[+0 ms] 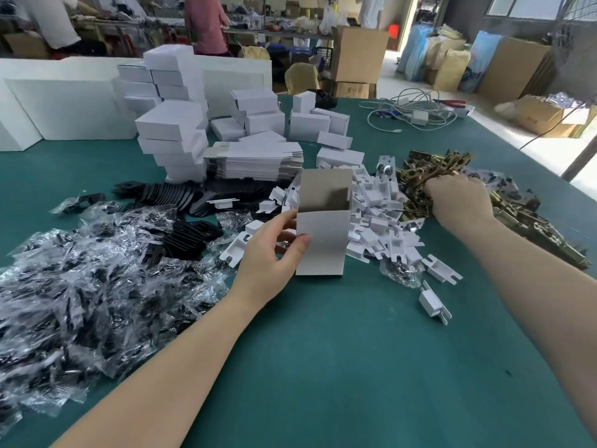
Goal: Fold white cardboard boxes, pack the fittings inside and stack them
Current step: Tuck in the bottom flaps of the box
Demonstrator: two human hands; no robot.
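We are holding an open white box point(323, 240) upright on the green bench point(339, 367) with our left hand point(268, 253): thumb pressing on the front panel, fingers point(286, 236) curling round its left side, clamped on the cardboard. The box is standing at bench centre, top open, showing a grey-brown inner face; outer panels are plain white. We are reading no print or label on it.

Our right hand point(458, 202) is reaching into the brass-coloured metal fittings point(429, 176) piled to the right, its fingers curling down among them; we cannot tell whether they are gripping a piece.

Just right of the box, white plastic brackets point(381, 221) are lying in a heap, a few strays point(434, 302) sitting nearer us. Left of it, clear bags of black parts point(80, 286) are spreading wide. Behind, flat box blanks point(258, 163) are sitting in a low pile, with folded white boxes point(174, 140) stacking up beside them. No writing on any of these is legible. Grey cables point(416, 114) are coiling at the far right of the bench.
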